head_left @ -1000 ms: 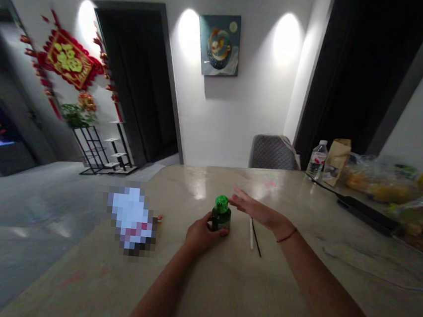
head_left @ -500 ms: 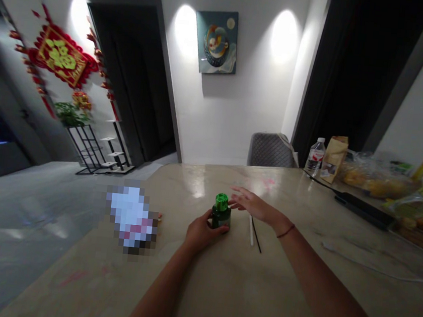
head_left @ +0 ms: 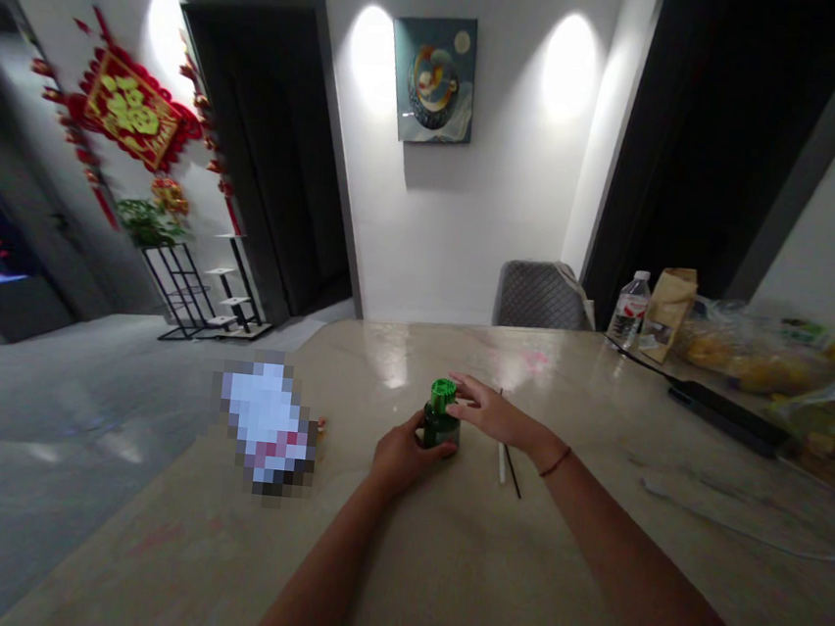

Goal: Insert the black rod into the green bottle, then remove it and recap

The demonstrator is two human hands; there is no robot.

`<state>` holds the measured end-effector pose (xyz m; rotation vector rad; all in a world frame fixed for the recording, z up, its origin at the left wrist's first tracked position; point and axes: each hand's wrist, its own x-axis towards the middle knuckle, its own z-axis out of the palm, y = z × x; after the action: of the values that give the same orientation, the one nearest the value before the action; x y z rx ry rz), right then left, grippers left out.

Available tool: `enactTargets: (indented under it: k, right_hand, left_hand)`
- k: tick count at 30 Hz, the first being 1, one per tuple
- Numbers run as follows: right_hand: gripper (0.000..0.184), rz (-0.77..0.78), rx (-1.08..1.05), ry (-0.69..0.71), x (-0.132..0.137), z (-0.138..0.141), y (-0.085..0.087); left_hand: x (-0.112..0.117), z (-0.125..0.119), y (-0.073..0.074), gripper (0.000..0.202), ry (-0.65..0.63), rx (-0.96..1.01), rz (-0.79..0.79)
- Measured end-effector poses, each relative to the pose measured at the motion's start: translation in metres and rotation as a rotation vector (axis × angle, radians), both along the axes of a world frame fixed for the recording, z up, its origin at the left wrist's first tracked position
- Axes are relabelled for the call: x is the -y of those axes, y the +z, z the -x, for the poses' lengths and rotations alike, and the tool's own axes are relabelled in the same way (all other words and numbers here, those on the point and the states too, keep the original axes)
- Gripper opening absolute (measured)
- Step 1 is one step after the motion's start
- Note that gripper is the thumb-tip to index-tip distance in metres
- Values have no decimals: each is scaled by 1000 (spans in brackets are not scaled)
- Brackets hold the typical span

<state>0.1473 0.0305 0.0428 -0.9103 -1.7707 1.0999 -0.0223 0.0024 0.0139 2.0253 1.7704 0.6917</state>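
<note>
left hand (head_left: 404, 457) closed around a green bottle (head_left: 442, 432), its ribbed green cap (head_left: 443, 390) on. open right hand (head_left: 491, 411) hovers at the bottle's top; a white stick (head_left: 501, 464) and a black stick (head_left: 512, 472) lie right of the bottle.

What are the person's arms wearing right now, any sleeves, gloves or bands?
The left forearm and right forearm are bare, with no sleeves or gloves. A thin dark red cord bracelet sits on the right arm; none shows on the left.

- White wall (head_left: 486, 211) with glowing pools of wall-light
- Framed painting (head_left: 433, 80) hung between them
- Dark doorway (head_left: 263, 151) and a second one (head_left: 730, 136)
- Red-and-gold hanging ornament (head_left: 128, 108) beside a black metal plant stand (head_left: 198, 294)
- Grey quilted chair (head_left: 541, 300) behind the pale marble worktop (head_left: 544, 601)
- Grey glossy floor (head_left: 48, 386)
</note>
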Motion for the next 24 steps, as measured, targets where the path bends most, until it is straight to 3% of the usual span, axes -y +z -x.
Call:
enactTargets:
  k: [5, 11, 19, 24]
  right_hand:
    - [45, -26, 5, -54, -3, 0, 1]
    - [47, -90, 152, -197, -3, -2, 0]
    - [53, 2, 156, -28, 3, 2, -13]
    - [69, 40, 186, -93, -4, -1, -29]
  left_hand:
    - [-1, 1, -2, 66, 1, -4, -2]
    - [-1, 1, -4, 65, -14, -5, -6]
    - [-1, 6, -10, 59, -98, 20, -53]
    - [-7, 7, -19, 60, -68, 110, -122]
